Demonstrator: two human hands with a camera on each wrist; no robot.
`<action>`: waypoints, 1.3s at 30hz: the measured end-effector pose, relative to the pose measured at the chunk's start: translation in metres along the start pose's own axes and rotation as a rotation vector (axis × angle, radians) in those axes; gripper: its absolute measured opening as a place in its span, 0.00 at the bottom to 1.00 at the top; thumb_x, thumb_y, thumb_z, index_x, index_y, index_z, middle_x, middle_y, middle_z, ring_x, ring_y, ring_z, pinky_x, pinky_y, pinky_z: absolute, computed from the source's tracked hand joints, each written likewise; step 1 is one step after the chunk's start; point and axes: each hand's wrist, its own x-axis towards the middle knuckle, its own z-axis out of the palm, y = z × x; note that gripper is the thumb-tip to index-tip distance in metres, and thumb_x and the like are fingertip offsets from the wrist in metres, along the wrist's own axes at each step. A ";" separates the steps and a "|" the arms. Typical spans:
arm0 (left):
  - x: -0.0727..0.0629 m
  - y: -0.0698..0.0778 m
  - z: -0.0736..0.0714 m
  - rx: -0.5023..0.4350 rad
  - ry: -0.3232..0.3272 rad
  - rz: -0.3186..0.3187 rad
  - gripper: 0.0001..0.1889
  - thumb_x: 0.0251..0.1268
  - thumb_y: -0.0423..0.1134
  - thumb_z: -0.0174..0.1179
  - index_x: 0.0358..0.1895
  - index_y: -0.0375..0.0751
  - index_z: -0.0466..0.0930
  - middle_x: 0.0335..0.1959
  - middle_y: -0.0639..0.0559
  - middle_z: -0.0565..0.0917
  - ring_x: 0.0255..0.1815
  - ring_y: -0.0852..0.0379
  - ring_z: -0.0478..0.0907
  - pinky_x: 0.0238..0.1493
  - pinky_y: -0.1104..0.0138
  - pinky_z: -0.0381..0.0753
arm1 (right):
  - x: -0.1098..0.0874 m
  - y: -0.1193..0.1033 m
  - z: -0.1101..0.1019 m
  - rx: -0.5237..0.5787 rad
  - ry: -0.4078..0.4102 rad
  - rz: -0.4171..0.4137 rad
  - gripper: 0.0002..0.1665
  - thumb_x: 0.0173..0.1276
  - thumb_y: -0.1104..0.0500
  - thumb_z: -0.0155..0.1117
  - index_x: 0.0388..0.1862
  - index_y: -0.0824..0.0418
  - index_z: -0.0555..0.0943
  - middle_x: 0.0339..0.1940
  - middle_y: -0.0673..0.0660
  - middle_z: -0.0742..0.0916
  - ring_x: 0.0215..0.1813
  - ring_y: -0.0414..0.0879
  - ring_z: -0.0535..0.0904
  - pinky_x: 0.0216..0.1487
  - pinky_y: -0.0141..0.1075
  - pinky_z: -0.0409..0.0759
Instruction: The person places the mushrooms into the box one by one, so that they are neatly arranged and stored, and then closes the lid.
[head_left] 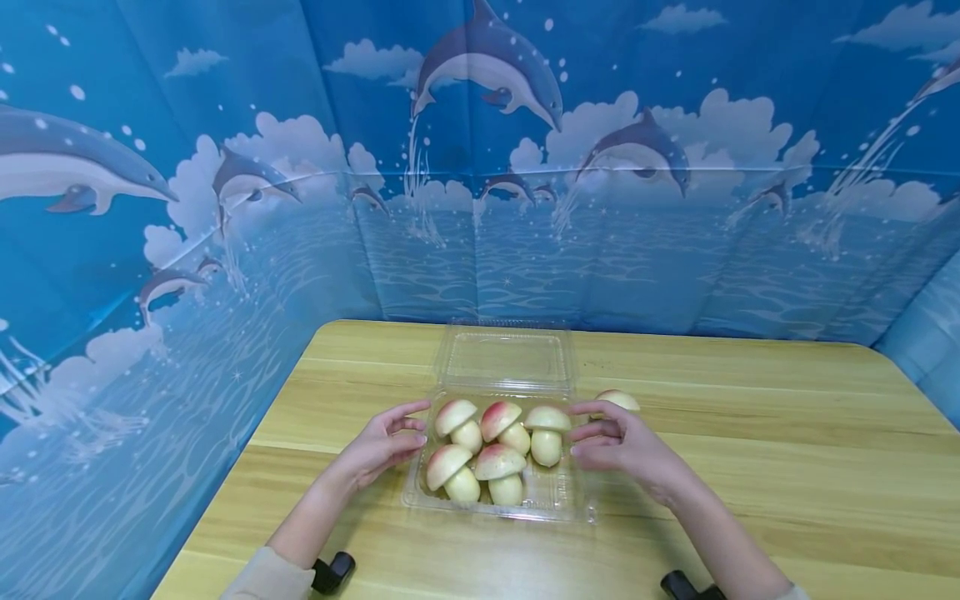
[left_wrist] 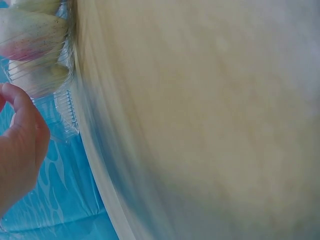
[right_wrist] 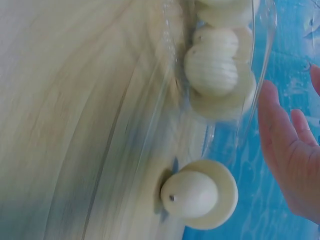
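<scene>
A clear plastic clamshell box (head_left: 551, 500) lies on the table with its lid (head_left: 506, 358) folded back, away from me. Inside it several pale mushrooms (head_left: 500, 462) with pink-tinged caps lean in two rows. At the box's left side my left hand (head_left: 378, 446) has its fingers loosely bent by the rim. My right hand (head_left: 626, 450) is at the right side, fingers extended along the wall; whether either hand touches the plastic is hard to tell. One more mushroom (right_wrist: 197, 195) lies outside the box on the right, partly hidden behind my right hand in the head view.
The wooden table (head_left: 750, 417) extends to both sides and toward me. A blue curtain (head_left: 637, 250) printed with dolphins hangs behind its far edge and along the left. Black wrist mounts (head_left: 333, 573) sit below my forearms.
</scene>
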 end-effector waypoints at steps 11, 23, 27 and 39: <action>0.000 0.000 0.001 -0.004 0.005 0.000 0.33 0.60 0.26 0.56 0.69 0.33 0.56 0.44 0.46 0.71 0.34 0.62 0.73 0.37 0.73 0.77 | -0.009 0.002 -0.019 -0.013 0.039 -0.001 0.40 0.60 0.64 0.66 0.66 0.72 0.58 0.50 0.71 0.76 0.46 0.49 0.79 0.48 0.44 0.79; 0.001 -0.001 0.000 0.004 0.001 0.007 0.33 0.61 0.26 0.56 0.69 0.32 0.55 0.44 0.46 0.71 0.34 0.63 0.73 0.37 0.74 0.77 | -0.018 0.008 -0.040 -0.041 0.091 0.027 0.40 0.62 0.63 0.64 0.67 0.72 0.55 0.48 0.67 0.77 0.46 0.52 0.80 0.48 0.45 0.79; 0.001 -0.002 -0.001 0.006 0.002 0.007 0.33 0.61 0.26 0.56 0.69 0.33 0.56 0.44 0.46 0.71 0.33 0.63 0.73 0.37 0.73 0.77 | -0.020 0.011 -0.046 -0.057 0.108 0.027 0.40 0.62 0.64 0.63 0.67 0.72 0.56 0.49 0.68 0.77 0.45 0.51 0.80 0.47 0.45 0.80; 0.003 -0.003 -0.002 0.007 0.010 0.007 0.33 0.60 0.26 0.57 0.69 0.32 0.56 0.43 0.46 0.71 0.31 0.64 0.74 0.36 0.73 0.77 | -0.021 0.021 -0.059 -0.070 0.131 0.030 0.40 0.62 0.64 0.63 0.67 0.72 0.54 0.48 0.67 0.78 0.45 0.48 0.81 0.47 0.43 0.80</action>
